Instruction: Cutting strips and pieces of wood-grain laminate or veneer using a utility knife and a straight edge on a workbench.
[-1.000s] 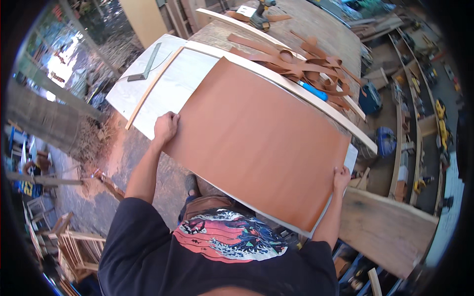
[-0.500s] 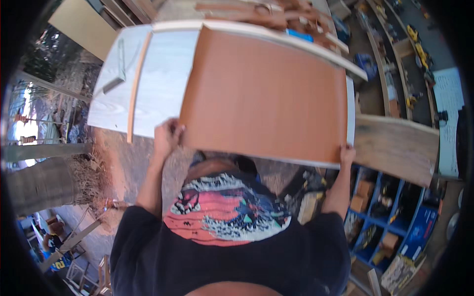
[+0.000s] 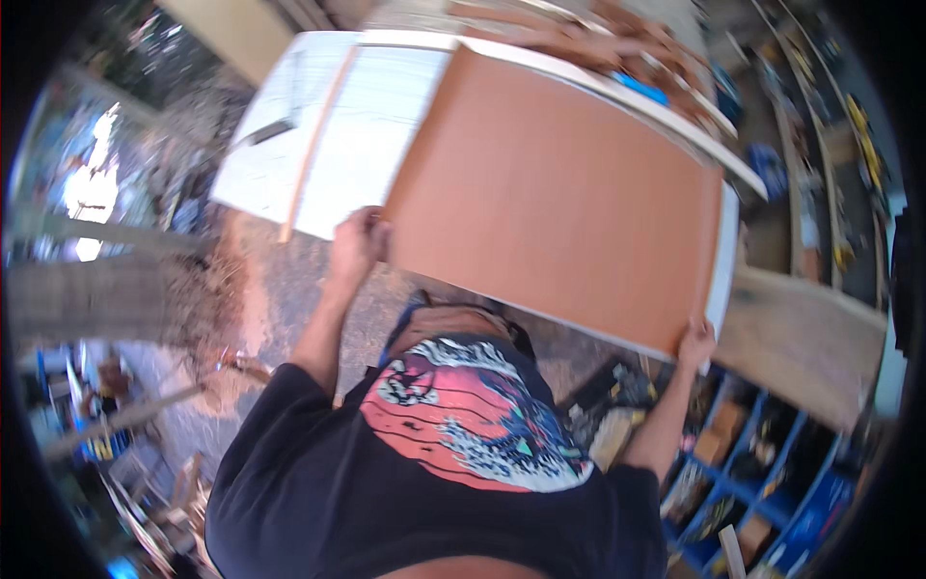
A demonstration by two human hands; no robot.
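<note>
A large tan-brown sheet, like leather (image 3: pixel 550 193), lies on a white board (image 3: pixel 379 101). My left hand (image 3: pixel 367 241) is closed on the sheet's left edge by its near corner. My right hand (image 3: pixel 696 343) grips the sheet's near right corner. Left of the sheet, a thin wooden strip (image 3: pixel 321 125) crosses the board, with a metal square (image 3: pixel 270 133) beside it. A long pale batten (image 3: pixel 569 72) runs along the sheet's far edge.
Tangled brown offcuts (image 3: pixel 666 58) and a blue-handled tool (image 3: pixel 640 87) lie beyond the batten. A wooden plank (image 3: pixel 801 338) is at the right, above blue compartment shelving (image 3: pixel 733 473). Tool shelves (image 3: pixel 820 174) stand at the far right; wood scraps lie at lower left.
The view has swung round, so the board and sheet appear higher and less tilted than a second ago. My right hand has shifted along the sheet's right edge to its near corner.
</note>
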